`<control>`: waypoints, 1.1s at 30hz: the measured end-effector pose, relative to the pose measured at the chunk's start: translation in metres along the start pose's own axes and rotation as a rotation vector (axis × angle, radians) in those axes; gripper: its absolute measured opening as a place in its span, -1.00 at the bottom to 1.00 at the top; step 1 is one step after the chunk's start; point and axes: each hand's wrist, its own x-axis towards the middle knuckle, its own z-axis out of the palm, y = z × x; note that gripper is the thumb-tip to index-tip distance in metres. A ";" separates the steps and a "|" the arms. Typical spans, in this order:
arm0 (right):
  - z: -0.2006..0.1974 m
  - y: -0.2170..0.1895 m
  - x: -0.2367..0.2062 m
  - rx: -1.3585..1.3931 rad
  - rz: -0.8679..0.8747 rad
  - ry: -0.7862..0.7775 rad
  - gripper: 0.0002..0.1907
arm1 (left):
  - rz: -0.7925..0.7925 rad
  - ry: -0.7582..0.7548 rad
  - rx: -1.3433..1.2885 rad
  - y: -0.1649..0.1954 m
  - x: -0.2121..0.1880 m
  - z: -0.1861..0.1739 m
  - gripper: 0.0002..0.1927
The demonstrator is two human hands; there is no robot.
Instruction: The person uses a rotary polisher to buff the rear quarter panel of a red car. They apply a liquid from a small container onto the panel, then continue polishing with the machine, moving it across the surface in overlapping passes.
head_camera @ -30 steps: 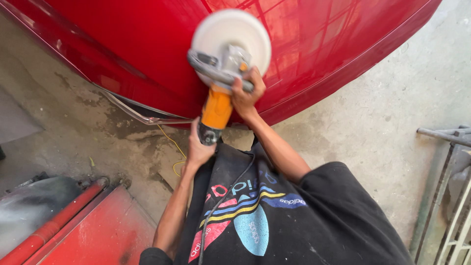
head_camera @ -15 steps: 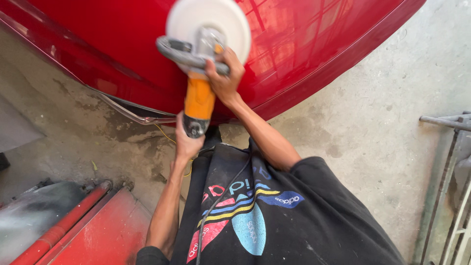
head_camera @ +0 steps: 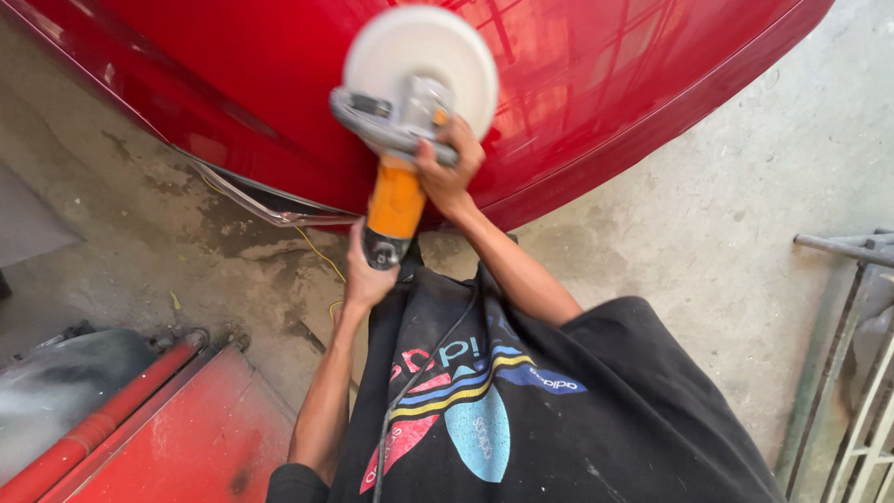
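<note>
From the head camera, looking straight down: the person's right hand (head_camera: 450, 168) is clenched around the side handle of the polisher (head_camera: 410, 112), just under the gear head. The left hand (head_camera: 366, 275) is wrapped around the tail end of the orange body, where the black cord (head_camera: 424, 368) runs off down across the dark printed shirt (head_camera: 521, 401).

The white polishing pad (head_camera: 419, 65) is pressed flat against the glossy red car panel (head_camera: 596, 74), blurred as if spinning, sitting near the panel's lower curve.

How far along? Hard to call. The paint around the pad already throws sharp reflections of a roof frame, so that stretch looks well buffed. The darker strip further left along the lower edge shows less shine from here, and I'd judge it remains to be worked, though the angle may be fooling me.

Below the panel lies stained concrete floor (head_camera: 708, 214), with a thin yellow wire (head_camera: 321, 251) trailing across it. At bottom left sits another red panel (head_camera: 177, 438) with a rounded red edge, and a grey metal rack (head_camera: 857, 373) stands at far right.
</note>
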 end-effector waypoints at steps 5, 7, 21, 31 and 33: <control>0.075 -0.023 0.024 -0.023 -0.036 -0.072 -0.66 | -0.050 0.096 0.022 -0.002 0.012 -0.031 -0.20; 0.087 -0.035 0.021 0.011 -0.047 -0.065 -0.63 | -0.030 0.097 0.053 -0.005 0.012 -0.045 -0.19; -0.018 -0.059 -0.117 -0.042 0.065 -0.005 -0.58 | 0.023 -0.213 0.165 -0.037 -0.049 -0.061 -0.16; -0.137 -0.043 -0.170 -0.054 0.111 -0.034 -0.54 | -0.090 -0.280 0.349 -0.027 -0.096 0.018 -0.20; -0.156 -0.035 -0.168 -0.045 0.093 0.025 -0.53 | -0.052 -0.292 0.309 -0.021 -0.098 0.034 -0.22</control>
